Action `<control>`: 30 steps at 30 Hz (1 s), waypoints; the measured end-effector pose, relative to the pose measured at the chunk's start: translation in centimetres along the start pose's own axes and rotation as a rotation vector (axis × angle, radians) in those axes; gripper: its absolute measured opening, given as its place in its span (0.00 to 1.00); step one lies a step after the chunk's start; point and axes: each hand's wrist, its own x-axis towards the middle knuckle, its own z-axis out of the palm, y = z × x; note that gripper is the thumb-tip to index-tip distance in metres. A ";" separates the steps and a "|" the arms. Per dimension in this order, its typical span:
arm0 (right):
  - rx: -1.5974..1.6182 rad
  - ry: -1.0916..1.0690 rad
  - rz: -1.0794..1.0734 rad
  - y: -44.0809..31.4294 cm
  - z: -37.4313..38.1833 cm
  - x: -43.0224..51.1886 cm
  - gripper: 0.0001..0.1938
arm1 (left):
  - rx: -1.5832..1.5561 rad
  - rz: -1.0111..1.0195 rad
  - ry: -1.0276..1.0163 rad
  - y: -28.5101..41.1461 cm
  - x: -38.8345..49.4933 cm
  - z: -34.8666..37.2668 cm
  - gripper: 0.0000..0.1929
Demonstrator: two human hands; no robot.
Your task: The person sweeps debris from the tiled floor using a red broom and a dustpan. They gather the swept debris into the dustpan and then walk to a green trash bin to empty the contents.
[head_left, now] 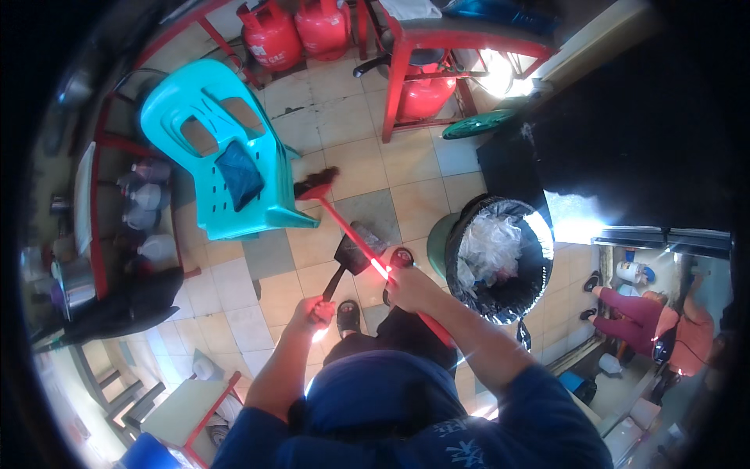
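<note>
My left hand [316, 312] grips the handle of a dark dustpan [353, 253], whose pan is low over the tiles in front of my feet. Closed around a red broom handle [350, 231] is my right hand [410, 289]. The handle slants away to the upper left and ends in a broom head with dark bristles [316, 183] beside the legs of a turquoise plastic chair [243, 193]. A folded dark blue cloth or pouch [239, 174] lies on the chair seat. Grey-white bits show in the dustpan, too blurred to name.
A bin lined with a black bag [498, 258] holds clear plastic, right of my legs. Red gas cylinders [272, 38] stand at the back, near a red-framed table [398, 76]. Shelves with plastic jugs [149, 197] line the left. Another person [633, 319] is at the far right.
</note>
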 end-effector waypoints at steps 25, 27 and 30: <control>0.244 -0.131 0.318 9.6 6.3 -2.5 0.16 | -0.246 0.218 0.084 3.7 4.5 -5.5 0.09; 0.157 -0.082 0.292 7.5 11.0 -4.7 0.15 | -0.204 0.292 0.159 3.9 5.3 -4.6 0.10; 0.423 -0.247 0.327 5.8 15.1 -7.7 0.16 | -0.109 0.296 0.120 4.2 5.5 -3.9 0.12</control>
